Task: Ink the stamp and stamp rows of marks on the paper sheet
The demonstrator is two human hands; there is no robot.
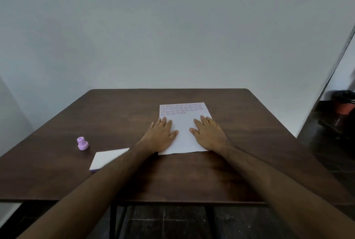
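A white paper sheet (183, 137) lies on the dark wooden table (115, 108), right of centre. Its far end carries several rows of round purple marks; the last row is shorter than the others. My left hand (161, 134) rests flat on the sheet's left edge, fingers spread. On the right part of the sheet lies my right hand (208, 133), also flat and holding nothing. The purple stamp (82, 143) stands alone on the table far to the left. A white ink pad (107, 159) with a purple base lies closed near it, partly hidden by my left forearm.
A plain pale wall stands behind the table. A dark bin and an orange pot (344, 104) sit on the floor at the far right. The table's front edge runs below my forearms, with black legs beneath.
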